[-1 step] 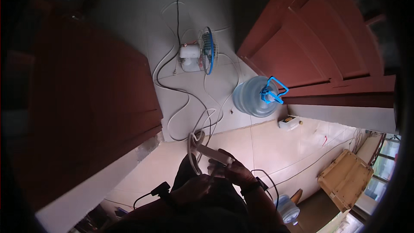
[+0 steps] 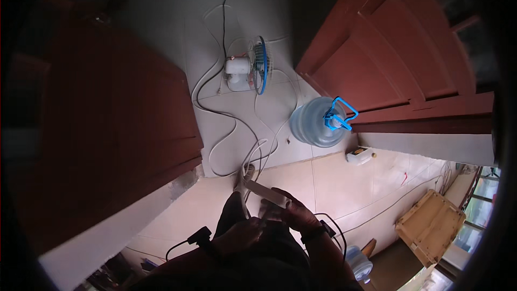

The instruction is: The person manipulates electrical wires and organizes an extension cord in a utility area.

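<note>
My right hand (image 2: 293, 215) grips the end of a white bar-shaped power strip (image 2: 266, 194). My left hand (image 2: 247, 231), lower and to its left, is closed on a white cord (image 2: 245, 205) that hangs beside the strip; its fingertips are partly hard to see. Loops of white and dark cord run across the floor to a small white fan (image 2: 237, 73) with a blue-rimmed cage, lying ahead of me. A large water bottle (image 2: 312, 124) with a blue handle stands right of the cords. A foot (image 2: 249, 171) shows beneath the cord loops.
Dark red doors stand left (image 2: 118, 145) and right (image 2: 377, 64). A small white container (image 2: 358, 156) lies by the right threshold. At the lower right are a tan plastic crate or board (image 2: 428, 226) and another water bottle (image 2: 361, 264). Thin wires cross the tiled floor (image 2: 334, 188).
Both hands and their items are nearly where they were. The view has shifted very slightly, and the cord loop beside the strip hangs a little differently.
</note>
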Demonstrator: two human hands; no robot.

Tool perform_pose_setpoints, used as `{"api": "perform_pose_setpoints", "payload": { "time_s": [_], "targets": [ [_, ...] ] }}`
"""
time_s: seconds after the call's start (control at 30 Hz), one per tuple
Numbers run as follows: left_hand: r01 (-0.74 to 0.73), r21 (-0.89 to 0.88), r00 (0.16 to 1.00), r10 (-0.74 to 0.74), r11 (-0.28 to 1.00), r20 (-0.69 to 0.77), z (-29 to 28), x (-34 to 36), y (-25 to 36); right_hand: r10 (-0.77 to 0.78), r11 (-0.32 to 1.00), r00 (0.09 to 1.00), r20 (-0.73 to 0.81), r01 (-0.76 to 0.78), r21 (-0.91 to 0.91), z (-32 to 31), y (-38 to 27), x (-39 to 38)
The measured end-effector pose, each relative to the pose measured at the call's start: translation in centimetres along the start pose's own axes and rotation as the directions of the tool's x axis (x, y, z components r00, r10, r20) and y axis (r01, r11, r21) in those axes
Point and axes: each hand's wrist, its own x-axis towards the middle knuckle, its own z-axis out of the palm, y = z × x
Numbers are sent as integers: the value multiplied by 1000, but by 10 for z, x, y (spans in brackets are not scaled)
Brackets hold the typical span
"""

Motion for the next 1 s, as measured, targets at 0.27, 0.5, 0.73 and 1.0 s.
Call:
{"api": "perform_pose_setpoints", "payload": {
  "time_s": [0.27, 0.5, 0.73, 1.0],
  "targets": [
    [40, 101, 961, -11, 994, -277, 44, -19, 24, 100, 892, 994, -30, -104, -439, 25, -5, -50],
    [139, 195, 881, -32, 971, -471, 83, -34, 50, 42, 584, 943, -329, -291, -758, 49, 14, -64],
    [309, 40, 833, -251, 950, -492, 72, -53, 63, -23, 597, 918, -396, -305, -742, 64, 24, -40],
    [212, 164, 821, -84, 964, -565, 49, -122, 64, -179, 580, 822, -541, -356, -733, 34, -39, -12]
  ]
}}
